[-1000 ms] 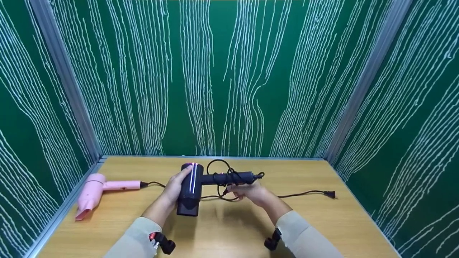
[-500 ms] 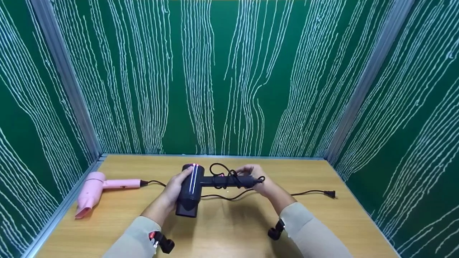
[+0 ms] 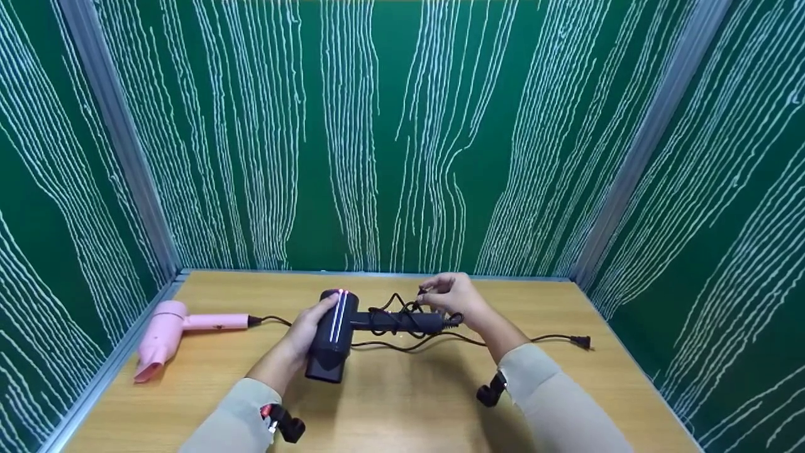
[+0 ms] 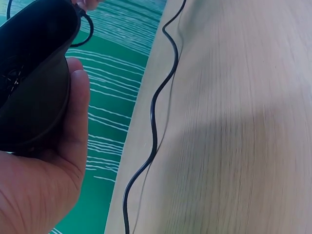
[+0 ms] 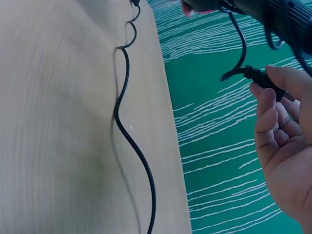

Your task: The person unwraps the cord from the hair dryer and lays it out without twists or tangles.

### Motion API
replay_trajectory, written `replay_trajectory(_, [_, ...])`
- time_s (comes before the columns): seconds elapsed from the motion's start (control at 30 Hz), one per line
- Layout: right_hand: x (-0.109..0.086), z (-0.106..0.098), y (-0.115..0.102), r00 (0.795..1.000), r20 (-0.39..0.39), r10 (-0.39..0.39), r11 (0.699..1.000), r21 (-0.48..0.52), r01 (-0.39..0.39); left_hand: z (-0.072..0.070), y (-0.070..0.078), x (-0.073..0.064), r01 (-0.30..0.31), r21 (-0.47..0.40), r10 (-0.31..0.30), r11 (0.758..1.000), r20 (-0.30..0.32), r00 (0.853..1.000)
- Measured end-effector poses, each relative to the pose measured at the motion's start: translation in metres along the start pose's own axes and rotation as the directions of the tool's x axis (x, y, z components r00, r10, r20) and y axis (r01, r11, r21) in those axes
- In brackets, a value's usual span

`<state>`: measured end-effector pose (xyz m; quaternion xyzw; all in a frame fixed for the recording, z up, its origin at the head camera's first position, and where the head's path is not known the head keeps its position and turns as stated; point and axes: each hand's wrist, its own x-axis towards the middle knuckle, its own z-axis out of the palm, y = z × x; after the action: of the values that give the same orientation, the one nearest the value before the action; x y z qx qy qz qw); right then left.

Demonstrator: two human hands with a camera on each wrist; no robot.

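A black hair dryer [image 3: 333, 333] is held above the table, its handle [image 3: 427, 322] pointing right with a black cord wound around it. My left hand [image 3: 307, 330] grips the dryer's barrel, the thumb lying along its upper side. In the left wrist view the dryer's nozzle [image 4: 36, 112] fills the upper left, and the left hand [image 4: 58, 161] curves around it. Beyond the handle, my right hand [image 3: 458, 299] pinches the plug at the cord's end. The right wrist view shows this plug [image 5: 263, 82] between thumb and fingers of the right hand [image 5: 290, 131].
A pink hair dryer [image 3: 162, 340] lies at the table's left side. Its black cord [image 3: 402, 347] runs across the wooden table [image 3: 390, 409] beneath the black dryer, ending in a plug [image 3: 580, 342] at the right. Green walls with white lines [image 3: 402, 138] enclose the table.
My right hand has moved from below the handle, around its right end, to above and behind it, carrying the plug and drawing the cord around. The left hand stays on the barrel.
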<state>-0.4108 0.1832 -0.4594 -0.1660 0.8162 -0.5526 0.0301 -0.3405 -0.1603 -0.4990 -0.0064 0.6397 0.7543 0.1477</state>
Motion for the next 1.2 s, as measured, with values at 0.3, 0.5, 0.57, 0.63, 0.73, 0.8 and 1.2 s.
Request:
replay_trajectory(0.3, [-0.003, -0.006, -0.014, 0.998, -0.035, -0.046, 0.998, -0.048, 0.044, 0.002, -0.002, 0.002, -0.015, 0.027, 0.016, 1.000, -0.040, 0.999])
replay_trajectory(0.5, [-0.007, -0.001, -0.021, 0.994, -0.071, -0.079, 0.996, -0.040, 0.077, 0.003, -0.005, 0.004, -0.032, 0.016, 0.033, 0.999, -0.112, 0.993])
replay_trajectory(0.57, [-0.010, 0.002, -0.023, 0.993, -0.077, -0.086, 0.996, -0.030, 0.084, 0.003, -0.006, 0.004, -0.032, 0.022, 0.035, 0.999, -0.135, 0.990])
replay_trajectory(0.63, [-0.012, 0.004, -0.025, 0.992, -0.079, -0.097, 0.995, -0.020, 0.095, 0.002, -0.006, 0.004, -0.025, 0.031, 0.030, 0.999, -0.162, 0.986])
replay_trajectory(0.73, [-0.014, 0.008, -0.026, 0.991, -0.079, -0.105, 0.994, -0.005, 0.105, 0.002, -0.006, 0.005, -0.031, 0.034, 0.037, 0.999, -0.198, 0.980])
replay_trajectory(0.8, [-0.015, 0.010, -0.026, 0.991, -0.073, -0.114, 0.993, 0.003, 0.114, 0.002, -0.005, 0.006, -0.038, 0.014, 0.040, 0.999, -0.226, 0.973])
replay_trajectory(1.2, [-0.022, 0.020, -0.024, 0.991, -0.037, -0.128, 0.990, 0.047, 0.130, -0.001, -0.004, 0.007, -0.077, 0.027, 0.082, 0.997, -0.337, 0.938])
